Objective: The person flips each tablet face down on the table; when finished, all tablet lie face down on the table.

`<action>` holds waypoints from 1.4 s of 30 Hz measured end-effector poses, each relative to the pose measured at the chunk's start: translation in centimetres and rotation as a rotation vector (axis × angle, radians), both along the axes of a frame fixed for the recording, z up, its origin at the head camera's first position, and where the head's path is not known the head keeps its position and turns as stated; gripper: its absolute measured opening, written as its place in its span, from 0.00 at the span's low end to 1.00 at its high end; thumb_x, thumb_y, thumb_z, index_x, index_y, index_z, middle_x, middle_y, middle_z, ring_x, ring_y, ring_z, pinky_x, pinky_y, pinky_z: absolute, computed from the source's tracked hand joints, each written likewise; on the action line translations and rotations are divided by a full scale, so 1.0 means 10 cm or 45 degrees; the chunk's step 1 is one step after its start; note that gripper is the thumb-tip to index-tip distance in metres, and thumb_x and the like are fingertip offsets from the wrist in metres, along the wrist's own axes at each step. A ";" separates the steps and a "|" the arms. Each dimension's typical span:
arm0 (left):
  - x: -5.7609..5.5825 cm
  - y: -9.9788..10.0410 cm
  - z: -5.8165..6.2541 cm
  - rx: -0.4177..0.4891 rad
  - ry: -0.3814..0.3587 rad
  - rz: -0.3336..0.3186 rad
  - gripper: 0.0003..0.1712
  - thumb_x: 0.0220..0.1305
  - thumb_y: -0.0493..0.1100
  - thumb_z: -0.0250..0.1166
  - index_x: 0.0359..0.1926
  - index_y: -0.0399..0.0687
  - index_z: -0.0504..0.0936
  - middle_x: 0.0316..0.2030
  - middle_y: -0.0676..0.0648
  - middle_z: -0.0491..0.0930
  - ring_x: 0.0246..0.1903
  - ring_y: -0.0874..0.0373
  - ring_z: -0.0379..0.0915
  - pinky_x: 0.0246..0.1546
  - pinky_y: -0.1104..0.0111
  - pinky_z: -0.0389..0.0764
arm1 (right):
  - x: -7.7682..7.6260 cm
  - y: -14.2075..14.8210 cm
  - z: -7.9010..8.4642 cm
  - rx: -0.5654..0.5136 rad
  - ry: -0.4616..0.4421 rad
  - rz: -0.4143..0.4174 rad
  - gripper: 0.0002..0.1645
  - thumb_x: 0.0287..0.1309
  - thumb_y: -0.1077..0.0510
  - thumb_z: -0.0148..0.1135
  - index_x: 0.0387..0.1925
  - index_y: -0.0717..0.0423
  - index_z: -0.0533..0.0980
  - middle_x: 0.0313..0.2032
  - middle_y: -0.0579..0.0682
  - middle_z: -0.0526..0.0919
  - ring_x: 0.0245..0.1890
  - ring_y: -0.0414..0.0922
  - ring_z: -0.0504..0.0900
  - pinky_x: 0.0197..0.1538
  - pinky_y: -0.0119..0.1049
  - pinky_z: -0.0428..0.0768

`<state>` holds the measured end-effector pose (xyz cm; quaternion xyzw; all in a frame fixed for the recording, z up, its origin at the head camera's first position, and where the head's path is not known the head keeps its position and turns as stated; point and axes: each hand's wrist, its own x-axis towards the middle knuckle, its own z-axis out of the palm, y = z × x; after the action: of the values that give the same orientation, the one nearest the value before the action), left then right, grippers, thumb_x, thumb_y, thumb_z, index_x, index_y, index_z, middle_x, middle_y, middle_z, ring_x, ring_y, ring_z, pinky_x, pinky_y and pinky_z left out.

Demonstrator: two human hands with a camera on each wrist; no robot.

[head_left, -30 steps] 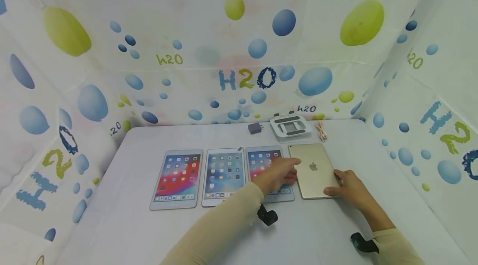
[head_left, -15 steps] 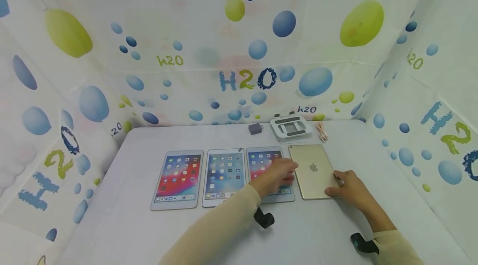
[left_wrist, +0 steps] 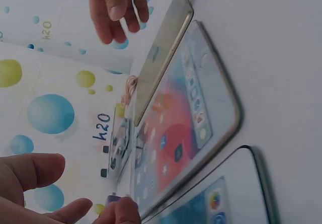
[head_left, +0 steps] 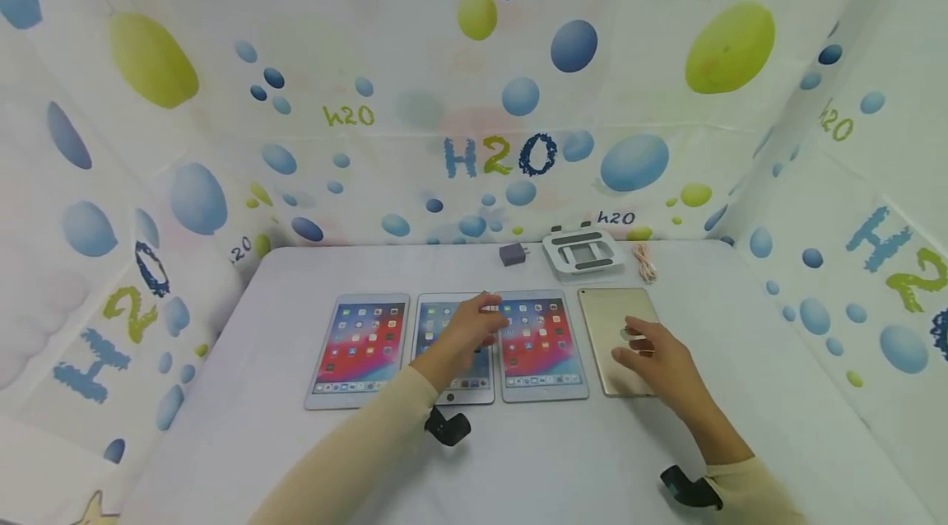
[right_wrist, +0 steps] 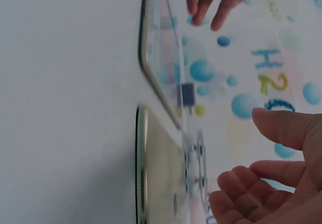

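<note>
Above the second tablet [head_left: 471,381] from the left hovers my left hand [head_left: 462,337], fingers loosely bent and holding nothing. My right hand [head_left: 659,356] is over the gold tablet [head_left: 607,311], which lies face down at the row's right end. In the right wrist view, the right hand's fingers [right_wrist: 251,189] are relaxed, with a gap to the gold tablet's back. Between the hands lies a tablet with a red and blue screen [head_left: 543,344]. Another lit tablet [head_left: 363,348] sits at the far left of the row. The left hand partly covers the second tablet's screen.
Behind the row are a dark plug adapter [head_left: 513,254], a white folding stand [head_left: 583,251] and a coiled pinkish cable [head_left: 644,262]. The white table [head_left: 541,459] is enclosed by printed curtain walls [head_left: 415,179].
My left hand has left the gold tablet's left edge and moved left over the second tablet. My right hand has released the gold tablet's right edge and shifted left above it.
</note>
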<state>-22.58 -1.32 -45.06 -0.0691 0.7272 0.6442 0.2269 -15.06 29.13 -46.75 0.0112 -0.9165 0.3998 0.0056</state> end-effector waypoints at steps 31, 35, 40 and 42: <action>0.12 0.02 -0.04 0.143 -0.069 -0.106 0.37 0.66 0.43 0.66 0.74 0.47 0.67 0.73 0.34 0.61 0.70 0.29 0.58 0.54 0.37 0.79 | -0.18 -0.40 -0.18 -0.807 -0.448 0.162 0.50 0.63 0.60 0.68 0.79 0.58 0.51 0.72 0.67 0.64 0.68 0.61 0.69 0.64 0.40 0.79; 0.09 0.07 -0.03 0.119 -0.073 -0.133 0.37 0.67 0.46 0.66 0.75 0.50 0.67 0.73 0.35 0.60 0.70 0.30 0.58 0.53 0.36 0.79 | -0.17 -0.48 -0.17 -0.917 -0.414 0.217 0.50 0.64 0.61 0.67 0.80 0.56 0.50 0.76 0.64 0.59 0.68 0.57 0.71 0.62 0.31 0.78; 0.05 0.13 0.03 0.065 -0.085 -0.156 0.40 0.68 0.54 0.66 0.76 0.52 0.64 0.71 0.37 0.64 0.68 0.33 0.63 0.51 0.38 0.81 | -0.12 -0.59 -0.12 -1.050 -0.369 0.387 0.53 0.64 0.63 0.65 0.81 0.52 0.46 0.80 0.58 0.48 0.70 0.58 0.69 0.62 0.34 0.79; 0.02 0.15 0.07 0.033 -0.085 -0.167 0.43 0.68 0.58 0.66 0.77 0.51 0.61 0.70 0.37 0.65 0.66 0.33 0.66 0.50 0.38 0.81 | -0.10 -0.63 -0.11 -1.043 -0.353 0.444 0.54 0.64 0.62 0.65 0.82 0.50 0.45 0.81 0.56 0.47 0.71 0.59 0.68 0.62 0.35 0.79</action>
<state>-22.38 0.23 -44.35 -0.0396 0.7138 0.6346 0.2935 -16.10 22.80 -47.81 0.1083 -0.6596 0.7216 -0.1802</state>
